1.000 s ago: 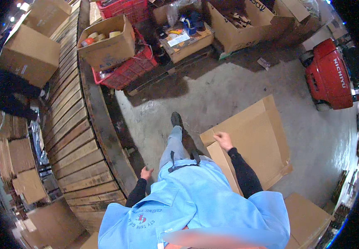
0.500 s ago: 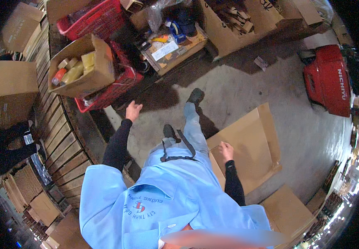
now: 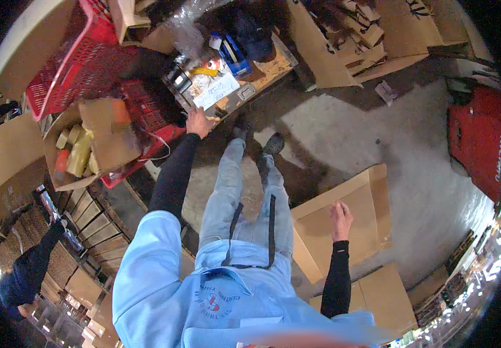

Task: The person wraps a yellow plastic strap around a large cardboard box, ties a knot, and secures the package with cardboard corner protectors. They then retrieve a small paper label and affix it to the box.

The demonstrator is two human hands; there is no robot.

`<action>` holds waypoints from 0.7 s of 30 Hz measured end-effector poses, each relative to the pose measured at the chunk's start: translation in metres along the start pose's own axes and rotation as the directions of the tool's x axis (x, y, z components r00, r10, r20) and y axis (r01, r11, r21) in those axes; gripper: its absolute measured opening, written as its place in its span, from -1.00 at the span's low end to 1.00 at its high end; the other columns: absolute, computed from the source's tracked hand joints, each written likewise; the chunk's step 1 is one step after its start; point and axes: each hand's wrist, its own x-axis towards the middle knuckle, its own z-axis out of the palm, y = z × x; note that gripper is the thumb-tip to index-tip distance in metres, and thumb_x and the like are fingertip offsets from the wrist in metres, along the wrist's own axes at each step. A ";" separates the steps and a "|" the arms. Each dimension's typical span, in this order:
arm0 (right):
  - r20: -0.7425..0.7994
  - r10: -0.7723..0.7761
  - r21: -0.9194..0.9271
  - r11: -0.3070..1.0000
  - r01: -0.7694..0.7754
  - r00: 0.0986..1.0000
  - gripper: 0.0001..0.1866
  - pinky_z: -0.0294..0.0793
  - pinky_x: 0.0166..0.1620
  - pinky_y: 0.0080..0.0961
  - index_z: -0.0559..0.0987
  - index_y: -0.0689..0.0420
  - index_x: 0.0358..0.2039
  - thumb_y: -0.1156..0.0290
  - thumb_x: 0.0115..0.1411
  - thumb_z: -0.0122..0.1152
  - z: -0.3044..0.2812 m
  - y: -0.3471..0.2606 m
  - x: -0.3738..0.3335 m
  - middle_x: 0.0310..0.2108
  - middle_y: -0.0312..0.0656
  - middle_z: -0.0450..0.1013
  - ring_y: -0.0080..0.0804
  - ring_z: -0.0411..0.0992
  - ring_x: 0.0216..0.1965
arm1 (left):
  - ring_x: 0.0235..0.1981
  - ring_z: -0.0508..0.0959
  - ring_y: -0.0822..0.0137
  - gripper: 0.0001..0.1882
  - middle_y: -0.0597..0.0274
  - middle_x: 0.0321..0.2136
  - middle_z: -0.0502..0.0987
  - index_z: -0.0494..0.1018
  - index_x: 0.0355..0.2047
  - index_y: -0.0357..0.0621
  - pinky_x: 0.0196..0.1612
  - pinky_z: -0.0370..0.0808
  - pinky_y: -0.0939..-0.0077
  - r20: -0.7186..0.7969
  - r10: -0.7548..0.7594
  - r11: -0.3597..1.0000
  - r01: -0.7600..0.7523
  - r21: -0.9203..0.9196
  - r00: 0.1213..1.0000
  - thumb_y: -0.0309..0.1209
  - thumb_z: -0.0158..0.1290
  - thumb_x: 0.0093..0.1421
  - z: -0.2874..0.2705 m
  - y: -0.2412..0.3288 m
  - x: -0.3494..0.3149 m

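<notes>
My left hand reaches to the near corner of a low wooden bench, its fingers stretched apart and nothing visible in them. Just beyond the fingertips a white written sheet lies on the bench. Close by on it are a yellow-handled tool, a blue tape dispenser and a dark cap. My right hand hangs with curled fingers above an open, shallow cardboard carton on the floor. I see nothing in that hand, and it appears apart from the carton.
Left of the bench stand red plastic crates and a carton of yellow rolls. A large carton of cardboard scraps is at the far right. A red machine stands at right. Another person's dark sleeve shows at left.
I have stepped forward, closer to the bench. My left hand has moved from beside the red crate to the bench's edge. My right hand stays loosely curled over the open carton.
</notes>
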 end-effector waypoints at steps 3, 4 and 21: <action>-0.128 0.029 0.016 0.999 -0.028 0.991 -0.59 0.50 -0.15 -0.47 0.48 0.24 0.02 0.23 0.29 0.21 -0.002 0.036 0.003 -0.15 -0.14 0.52 -0.39 0.51 -0.20 | 0.30 0.16 -0.31 -0.19 -0.32 0.32 0.07 0.27 0.18 -0.22 0.25 0.29 -0.02 0.024 -0.041 0.995 0.039 0.091 0.999 -0.05 0.28 0.01 0.027 0.004 0.059; -0.150 0.111 -0.002 0.994 -0.113 0.982 -0.59 0.50 -0.16 -0.45 0.48 0.23 0.01 0.22 0.28 0.22 0.000 0.051 0.000 -0.16 -0.15 0.52 -0.39 0.51 -0.21 | 0.33 0.11 -0.29 -0.10 -0.34 0.33 0.05 0.23 0.18 -0.29 0.29 0.22 -0.04 0.036 -0.096 0.993 0.094 0.070 0.995 0.01 0.30 -0.02 0.036 0.003 0.075; 0.331 -0.023 -0.272 0.955 0.119 0.943 -0.73 0.48 -0.24 -0.58 0.60 0.29 -0.16 0.35 0.23 0.23 0.296 0.043 0.076 -0.30 -0.24 0.53 -0.56 0.48 -0.29 | -0.04 0.52 -0.15 -0.11 -0.22 -0.03 0.41 0.28 0.03 -0.24 -0.06 0.51 0.02 0.279 -0.193 0.980 0.199 0.004 0.941 0.09 0.37 -0.15 0.043 -0.017 0.111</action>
